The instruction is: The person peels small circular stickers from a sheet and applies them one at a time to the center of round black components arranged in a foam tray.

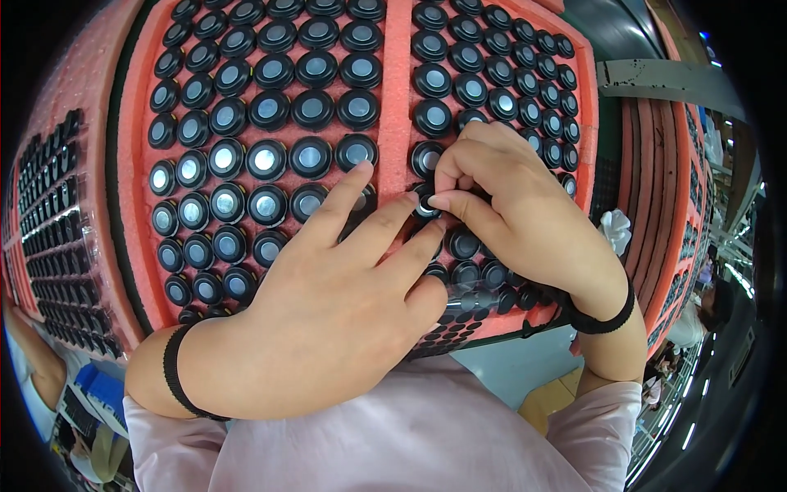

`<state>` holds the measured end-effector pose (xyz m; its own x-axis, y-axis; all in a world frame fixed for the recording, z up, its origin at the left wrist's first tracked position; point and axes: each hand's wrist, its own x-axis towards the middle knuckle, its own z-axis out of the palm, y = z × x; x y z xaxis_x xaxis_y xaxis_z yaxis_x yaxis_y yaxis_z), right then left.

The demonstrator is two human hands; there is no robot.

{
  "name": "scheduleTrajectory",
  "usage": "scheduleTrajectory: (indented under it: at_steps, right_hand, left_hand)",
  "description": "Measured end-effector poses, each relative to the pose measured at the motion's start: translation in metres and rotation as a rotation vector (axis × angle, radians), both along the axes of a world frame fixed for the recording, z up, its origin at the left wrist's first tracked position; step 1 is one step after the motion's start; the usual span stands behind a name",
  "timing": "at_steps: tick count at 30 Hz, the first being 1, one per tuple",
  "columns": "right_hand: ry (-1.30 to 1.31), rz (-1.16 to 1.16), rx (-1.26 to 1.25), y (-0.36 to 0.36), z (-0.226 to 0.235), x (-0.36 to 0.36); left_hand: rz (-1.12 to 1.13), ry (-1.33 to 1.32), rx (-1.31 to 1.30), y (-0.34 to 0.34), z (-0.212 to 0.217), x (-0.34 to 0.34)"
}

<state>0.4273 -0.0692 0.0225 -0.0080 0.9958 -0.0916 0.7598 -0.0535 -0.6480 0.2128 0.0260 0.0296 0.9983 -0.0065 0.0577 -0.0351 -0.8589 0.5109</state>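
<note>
A pink foam tray (396, 90) holds rows of round black parts with silver discs on top, such as this round black part (272, 108). My left hand (336, 303) lies palm down over the lower middle rows, its fingers spread and stretched toward the tray's central divider. To the right of the divider, my right hand (533, 217) is closed in a pinch. Its thumb and forefinger meet at the edge of another round black part (425, 203), close to my left fingertips. Whatever is between the pinched fingers is too small to make out.
At the left stands another pink foam tray (74, 176) with black parts under clear film. Stacked pink trays (648, 189) and a grey metal bar (664, 82) are on the right. A crumpled white piece (615, 230) sits beside my right wrist. Another person's arm (37, 357) shows at far left.
</note>
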Motion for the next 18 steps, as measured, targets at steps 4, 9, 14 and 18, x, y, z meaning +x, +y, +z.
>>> scheduleTrajectory:
  at_steps: [4, 9, 14, 18]
  right_hand:
    - [-0.019, -0.01, 0.021, 0.0007, -0.0012, -0.0025]
    - [-0.021, -0.003, 0.012, 0.0006, -0.0011, -0.0027]
    - [-0.038, 0.004, 0.025, -0.0002, -0.0022, -0.0027]
    - [-0.049, 0.013, 0.028, -0.0005, -0.0024, -0.0024]
  left_hand:
    - [-0.003, 0.013, -0.017, 0.0022, -0.0005, -0.0009]
    - [-0.005, 0.019, -0.014, 0.0011, -0.0022, -0.0008]
    - [0.006, 0.021, -0.014, -0.0013, -0.0031, -0.0005]
    - [0.005, 0.029, -0.015, -0.0018, -0.0033, -0.0002]
